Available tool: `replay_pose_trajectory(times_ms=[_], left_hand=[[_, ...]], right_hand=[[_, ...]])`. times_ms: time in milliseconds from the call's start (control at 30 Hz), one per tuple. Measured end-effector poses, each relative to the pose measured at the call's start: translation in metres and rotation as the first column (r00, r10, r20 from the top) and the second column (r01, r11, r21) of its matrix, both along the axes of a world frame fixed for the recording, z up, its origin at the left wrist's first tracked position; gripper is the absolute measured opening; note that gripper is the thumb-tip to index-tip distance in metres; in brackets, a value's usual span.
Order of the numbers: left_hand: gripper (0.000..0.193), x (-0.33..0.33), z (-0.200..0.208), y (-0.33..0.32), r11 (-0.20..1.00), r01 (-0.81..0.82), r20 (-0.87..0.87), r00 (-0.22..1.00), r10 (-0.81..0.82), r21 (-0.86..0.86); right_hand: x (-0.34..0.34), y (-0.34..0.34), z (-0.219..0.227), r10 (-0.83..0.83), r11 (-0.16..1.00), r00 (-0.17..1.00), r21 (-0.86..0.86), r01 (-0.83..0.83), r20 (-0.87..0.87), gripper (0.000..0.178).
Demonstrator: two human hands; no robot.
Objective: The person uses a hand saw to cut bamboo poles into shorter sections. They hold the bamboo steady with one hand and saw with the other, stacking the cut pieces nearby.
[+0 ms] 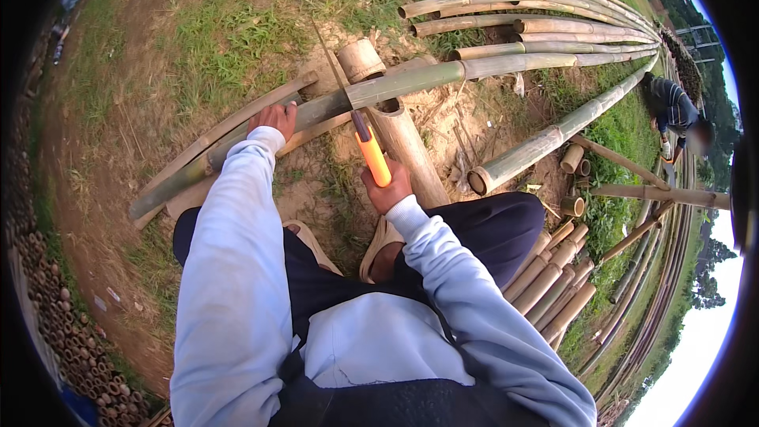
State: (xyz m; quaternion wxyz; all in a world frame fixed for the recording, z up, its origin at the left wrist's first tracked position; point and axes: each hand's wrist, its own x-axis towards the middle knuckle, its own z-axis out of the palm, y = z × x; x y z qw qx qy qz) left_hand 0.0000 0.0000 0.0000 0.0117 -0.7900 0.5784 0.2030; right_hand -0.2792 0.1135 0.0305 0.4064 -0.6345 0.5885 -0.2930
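A long green bamboo pole [419, 80] runs across in front of me, resting on a bamboo support made of short thick pieces [411, 142]. My left hand [273, 120] grips the pole left of the middle, its fingers bent over the top. In my right hand [389, 187] is the orange handle of a handsaw [374, 156]. The saw's narrow blade crosses the pole just right of my left hand and points away from me. Its teeth and any cut beneath it are too small to make out. An upright bamboo stump [360, 58] stands just behind the pole.
Several long bamboo poles [585, 28] lie at the far right, with a thick one [553, 138] nearer me. Short cut pieces [553, 281] are stacked by my right knee. Another person [676, 107] works at the right. Many cut ends [71, 348] are piled at the left.
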Motion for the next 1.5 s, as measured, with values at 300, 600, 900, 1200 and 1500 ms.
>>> replay_pose_trajectory(times_ms=[300, 600, 900, 1200, 1500], left_hand=[[0.058, -0.023, 0.007, 0.036, 0.997, 0.071, -0.1, 0.992, -0.075, -0.04], [0.057, -0.02, -0.002, 0.029, 0.997, -0.032, -0.029, 0.999, 0.03, -0.071], [0.06, -0.014, -0.016, 0.022, 0.995, 0.002, -0.042, 0.999, -0.006, -0.102], [0.057, 0.027, -0.007, 0.031, 0.995, -0.094, -0.012, 0.996, 0.094, -0.031], [0.06, 0.086, -0.012, -0.022, 0.974, -0.201, -0.011, 0.98, 0.201, -0.108]], right_hand=[[-0.016, 0.052, 0.056, -0.109, 0.993, 0.987, 0.056, 0.103, 0.12, 0.019], [0.0, 0.021, 0.04, -0.108, 0.994, 0.992, 0.007, 0.108, 0.07, 0.021], [-0.04, 0.082, 0.056, -0.142, 0.99, 0.984, 0.041, 0.138, 0.112, 0.018], [-0.038, 0.093, 0.04, -0.022, 0.999, 0.995, -0.04, 0.026, 0.094, 0.02], [-0.044, 0.071, 0.121, -0.051, 0.994, 0.999, -0.101, 0.049, -0.019, 0.027]])
